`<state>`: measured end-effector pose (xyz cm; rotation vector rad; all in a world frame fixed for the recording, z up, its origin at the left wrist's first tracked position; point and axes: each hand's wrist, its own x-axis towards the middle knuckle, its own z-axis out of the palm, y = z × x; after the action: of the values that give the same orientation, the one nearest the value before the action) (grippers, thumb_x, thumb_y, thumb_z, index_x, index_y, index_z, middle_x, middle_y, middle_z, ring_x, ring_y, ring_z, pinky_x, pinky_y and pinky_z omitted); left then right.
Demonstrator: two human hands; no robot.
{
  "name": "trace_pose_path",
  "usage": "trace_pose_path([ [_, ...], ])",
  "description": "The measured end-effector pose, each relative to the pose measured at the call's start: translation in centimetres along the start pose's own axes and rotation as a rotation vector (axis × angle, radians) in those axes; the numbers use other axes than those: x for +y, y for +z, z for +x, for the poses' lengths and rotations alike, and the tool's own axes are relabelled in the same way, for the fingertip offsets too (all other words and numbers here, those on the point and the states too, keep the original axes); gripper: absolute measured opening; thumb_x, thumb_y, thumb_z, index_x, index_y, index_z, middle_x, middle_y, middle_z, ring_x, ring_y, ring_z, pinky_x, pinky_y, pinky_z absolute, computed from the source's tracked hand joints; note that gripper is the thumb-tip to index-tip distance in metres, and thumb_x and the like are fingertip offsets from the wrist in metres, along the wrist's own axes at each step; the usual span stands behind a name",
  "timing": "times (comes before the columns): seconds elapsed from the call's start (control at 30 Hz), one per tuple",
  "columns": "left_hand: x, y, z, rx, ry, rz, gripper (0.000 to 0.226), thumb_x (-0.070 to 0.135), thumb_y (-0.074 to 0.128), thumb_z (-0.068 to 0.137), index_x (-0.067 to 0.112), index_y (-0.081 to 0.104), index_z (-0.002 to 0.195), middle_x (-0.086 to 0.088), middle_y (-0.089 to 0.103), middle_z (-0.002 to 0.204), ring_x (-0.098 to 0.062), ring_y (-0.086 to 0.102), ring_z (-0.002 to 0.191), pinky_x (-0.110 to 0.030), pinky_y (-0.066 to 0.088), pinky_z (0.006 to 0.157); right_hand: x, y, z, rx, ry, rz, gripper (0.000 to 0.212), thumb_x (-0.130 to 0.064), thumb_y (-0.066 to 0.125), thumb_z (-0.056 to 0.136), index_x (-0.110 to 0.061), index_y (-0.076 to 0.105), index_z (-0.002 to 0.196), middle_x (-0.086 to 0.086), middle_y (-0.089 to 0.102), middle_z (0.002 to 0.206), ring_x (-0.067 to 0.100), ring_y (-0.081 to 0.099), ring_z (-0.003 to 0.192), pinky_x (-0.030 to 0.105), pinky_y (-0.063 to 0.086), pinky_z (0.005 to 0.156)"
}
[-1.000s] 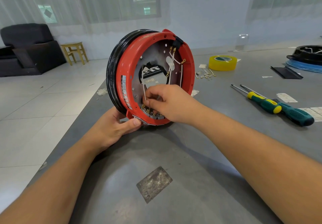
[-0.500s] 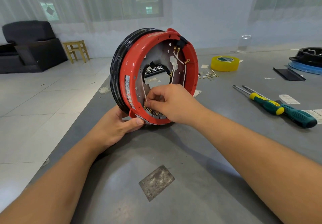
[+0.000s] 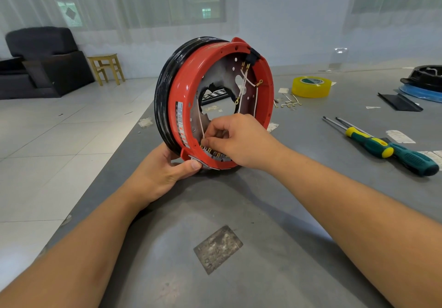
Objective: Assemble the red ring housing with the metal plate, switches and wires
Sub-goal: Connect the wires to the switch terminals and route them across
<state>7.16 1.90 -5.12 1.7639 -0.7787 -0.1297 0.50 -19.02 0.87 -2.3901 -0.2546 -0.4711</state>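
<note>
The red ring housing [image 3: 189,85], with a black band on its far side, stands on edge on the grey table [image 3: 239,212]. Inside it sits the metal plate [image 3: 226,70] with holes, white wires [image 3: 247,81] with brass terminals, and a black switch [image 3: 252,55] at the top rim. My left hand [image 3: 165,171] grips the housing's lower edge, thumb on the rim. My right hand [image 3: 235,140] reaches into the ring and pinches a white wire [image 3: 200,121] just above a row of brass terminals [image 3: 212,152] at the bottom.
Two green-handled screwdrivers [image 3: 382,146] lie to the right. A yellow tape roll [image 3: 311,86] and several loose brass terminals [image 3: 290,103] sit behind the ring. A black and blue assembly [image 3: 423,80] is at the far right. A worn patch [image 3: 217,249] marks the near table; the table's left edge drops to the tiled floor.
The ring and both hands have barely moved; my right hand's fingers have shifted slightly on the wire near the bottom terminals.
</note>
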Motion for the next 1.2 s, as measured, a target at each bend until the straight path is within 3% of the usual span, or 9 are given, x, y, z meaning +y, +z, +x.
trace_pose_path([
  [0.17, 0.3, 0.1, 0.0, 0.002, -0.017, -0.033, 0.043, 0.045, 0.084, 0.084, 0.033, 0.07, 0.123, 0.007, 0.076, 0.122, -0.015, 0.069, 0.121, -0.05, 0.053, 0.109, 0.3, 0.2, 0.1, 0.013, 0.0, -0.015, 0.01, -0.03, 0.071, 0.093, -0.023, 0.076, 0.09, -0.009, 0.072, 0.079, 0.006, 0.065, 0.076, 0.023, 0.051, 0.067],
  [0.3, 0.4, -0.1, 0.1, 0.019, -0.078, -0.183, 0.079, 0.059, 0.095, 0.065, 0.045, 0.057, 0.133, 0.001, 0.071, 0.129, -0.027, 0.069, 0.124, -0.052, 0.058, 0.102, 0.7, 1.0, -0.2, 0.093, -0.003, 0.022, 0.01, -0.028, 0.069, 0.095, -0.021, 0.077, 0.093, -0.012, 0.07, 0.076, -0.004, 0.058, 0.063, 0.01, 0.041, 0.061],
  [0.47, 0.8, 0.5, -0.1, 0.061, -0.075, -0.267, 0.078, 0.06, 0.097, 0.062, 0.057, 0.051, 0.125, 0.0, 0.067, 0.133, -0.025, 0.066, 0.128, -0.05, 0.062, 0.095, 0.5, 2.1, -0.6, 0.18, -0.031, 0.019, 0.009, -0.027, 0.07, 0.093, -0.022, 0.078, 0.092, -0.009, 0.071, 0.075, 0.005, 0.062, 0.067, 0.025, 0.051, 0.065],
  [0.57, 0.8, 1.4, 0.0, 0.157, -0.088, -0.32, 0.071, 0.052, 0.093, 0.07, 0.045, 0.052, 0.127, 0.001, 0.073, 0.123, -0.026, 0.07, 0.122, -0.045, 0.063, 0.092, 0.3, 2.8, -0.9, 0.159, -0.103, -0.074, 0.015, -0.026, 0.065, 0.097, -0.019, 0.077, 0.101, -0.003, 0.07, 0.089, 0.012, 0.063, 0.083, 0.037, 0.052, 0.078],
  [0.67, 0.8, 1.4, 0.1, 0.171, -0.124, -0.515, 0.062, 0.03, 0.085, 0.088, 0.028, 0.048, 0.137, -0.01, 0.074, 0.124, -0.037, 0.073, 0.114, -0.047, 0.063, 0.09, 0.5, 3.2, -1.8, 0.164, -0.205, -0.126, 0.026, -0.02, 0.06, 0.101, -0.011, 0.069, 0.123, 0.004, 0.065, 0.11, 0.017, 0.062, 0.1, 0.036, 0.052, 0.089],
  [0.77, 0.9, 0.9, 0.1, 0.192, -0.154, -0.633, 0.056, 0.023, 0.072, 0.097, 0.018, 0.042, 0.144, -0.022, 0.073, 0.124, -0.045, 0.072, 0.113, -0.048, 0.063, 0.091, 1.3, 3.1, -2.6, 0.154, -0.25, -0.224, 0.04, -0.025, 0.061, 0.1, -0.009, 0.058, 0.136, 0.004, 0.059, 0.124, 0.019, 0.059, 0.113, 0.036, 0.05, 0.098],
  [0.97, 0.8, 0.5, 0.5, 0.268, -0.254, -0.747, 0.038, 0.026, 0.065, 0.103, 0.016, 0.047, 0.135, -0.017, 0.077, 0.118, -0.039, 0.077, 0.106, -0.038, 0.065, 0.079, 2.5, 2.5, -2.7, 0.278, -0.281, -0.737, 0.063, -0.062, 0.067, 0.083, -0.02, 0.059, 0.129, -0.001, 0.062, 0.126, 0.023, 0.052, 0.127, 0.041, 0.034, 0.114],
  [1.03, 0.7, 0.5, 0.6, 0.279, -0.269, -0.76, 0.038, 0.025, 0.063, 0.103, 0.016, 0.047, 0.137, -0.017, 0.077, 0.117, -0.039, 0.077, 0.105, -0.038, 0.065, 0.078, 2.7, 2.6, -2.6, 0.292, -0.293, -0.787, 0.065, -0.063, 0.07, 0.079, -0.022, 0.059, 0.128, -0.002, 0.06, 0.13, 0.022, 0.049, 0.13, 0.042, 0.026, 0.118],
  [1.2, 0.9, 0.6, 0.5, 0.265, -0.28, -0.739, 0.041, 0.025, 0.062, 0.105, 0.016, 0.046, 0.142, -0.021, 0.072, 0.129, -0.039, 0.076, 0.108, -0.04, 0.066, 0.08, 3.0, 2.6, -2.6, 0.288, -0.288, -0.826, 0.059, -0.058, 0.068, 0.082, -0.026, 0.06, 0.131, -0.006, 0.058, 0.133, 0.021, 0.048, 0.131, 0.042, 0.024, 0.116],
])
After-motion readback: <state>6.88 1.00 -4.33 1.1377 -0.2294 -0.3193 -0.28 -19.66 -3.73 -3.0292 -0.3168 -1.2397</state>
